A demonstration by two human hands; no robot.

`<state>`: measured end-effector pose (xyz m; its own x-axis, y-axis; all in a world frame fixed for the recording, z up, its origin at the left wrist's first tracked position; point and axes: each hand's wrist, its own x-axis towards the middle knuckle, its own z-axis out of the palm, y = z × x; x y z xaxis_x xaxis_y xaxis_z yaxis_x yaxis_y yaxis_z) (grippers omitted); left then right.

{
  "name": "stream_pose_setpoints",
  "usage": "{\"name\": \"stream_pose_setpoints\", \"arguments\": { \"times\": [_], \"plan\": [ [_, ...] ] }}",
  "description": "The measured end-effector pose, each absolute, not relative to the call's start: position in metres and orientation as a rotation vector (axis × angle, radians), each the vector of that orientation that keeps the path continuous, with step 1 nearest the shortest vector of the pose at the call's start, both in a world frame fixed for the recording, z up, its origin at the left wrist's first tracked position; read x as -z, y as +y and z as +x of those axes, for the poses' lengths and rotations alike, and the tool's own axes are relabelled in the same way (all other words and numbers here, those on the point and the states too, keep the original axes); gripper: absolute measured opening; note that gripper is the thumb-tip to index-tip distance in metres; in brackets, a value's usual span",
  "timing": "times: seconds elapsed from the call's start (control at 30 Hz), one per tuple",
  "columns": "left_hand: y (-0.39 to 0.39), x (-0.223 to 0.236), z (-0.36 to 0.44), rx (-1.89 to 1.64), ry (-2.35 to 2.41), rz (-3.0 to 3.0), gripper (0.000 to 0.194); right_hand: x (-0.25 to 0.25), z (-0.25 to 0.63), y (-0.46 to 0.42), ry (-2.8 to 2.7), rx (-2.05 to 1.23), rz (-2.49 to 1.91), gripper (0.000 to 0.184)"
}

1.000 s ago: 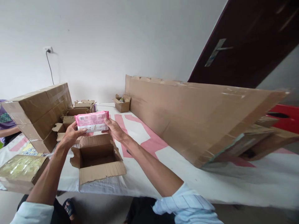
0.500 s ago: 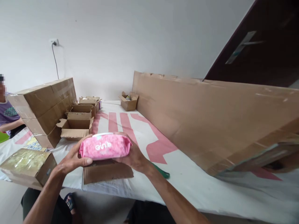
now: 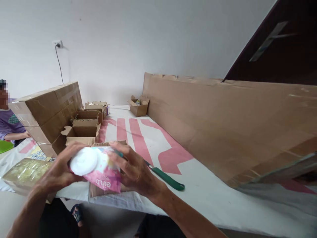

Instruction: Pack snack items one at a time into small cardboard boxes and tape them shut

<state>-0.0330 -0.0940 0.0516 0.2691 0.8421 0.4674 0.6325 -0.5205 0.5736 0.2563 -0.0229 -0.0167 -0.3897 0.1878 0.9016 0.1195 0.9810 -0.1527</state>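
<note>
A pink pack of wet wipes (image 3: 105, 181) with a round white lid is held up and tilted between both hands, lid side facing me. My left hand (image 3: 60, 167) grips the lid end. On the other end my right hand (image 3: 135, 170) is closed, its fingers over the top edge. Directly beneath the pack is a cardboard box (image 3: 93, 191), mostly hidden by the pack and hands. To the right of my right hand lies a knife (image 3: 169, 179) with a green handle, its blade partly covered.
A taped carton (image 3: 24, 173) sits at the left front edge. Stacked cartons (image 3: 44, 114) and open boxes (image 3: 83, 131) stand behind. A long cardboard panel (image 3: 223, 129) borders the right; a small open box (image 3: 138, 107) is at the back. A person (image 3: 11, 122) sits far left.
The pack has turned and tilted, so its white lid now faces me, and it has shifted slightly left and down. My right hand has moved over its top, uncovering more of the knife.
</note>
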Motion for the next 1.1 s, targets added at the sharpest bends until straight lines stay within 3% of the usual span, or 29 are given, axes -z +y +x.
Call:
{"name": "stream_pose_setpoints", "arguments": {
  "times": [0.1,0.2,0.37,0.57,0.77,0.83,0.97,1.1],
  "plan": [
    [-0.095,-0.067,-0.063,-1.41,1.706,2.317,0.07,0.015,0.264,-0.017,-1.825,-0.049,-0.346,0.086],
    [-0.092,-0.074,-0.091,-1.482,2.191,2.429,0.062,0.032,0.284,-0.011,-1.713,-0.076,-0.521,0.073],
    [-0.079,-0.048,-0.097,-0.809,2.723,2.497,0.056,0.091,0.309,-0.009,-1.657,-0.384,-0.923,0.044],
    [-0.059,0.01,-0.087,-0.385,2.626,2.348,0.048,0.117,0.306,-0.018,-1.631,-0.955,-1.194,0.064],
    [-0.027,0.06,-0.105,-0.456,2.373,2.271,0.055,0.111,0.308,-0.01,-1.702,-0.911,-1.305,0.026],
    [-0.011,0.076,-0.11,-0.55,2.333,2.212,0.056,0.113,0.308,-0.011,-1.663,-0.892,-1.296,0.022],
    [0.016,0.103,-0.115,-0.734,2.365,2.068,0.06,0.123,0.31,-0.017,-1.608,-0.887,-1.248,0.036],
    [0.019,0.131,-0.116,-0.861,2.527,1.918,0.065,0.143,0.324,-0.02,-1.574,-1.011,-1.157,0.073]
  ]
}}
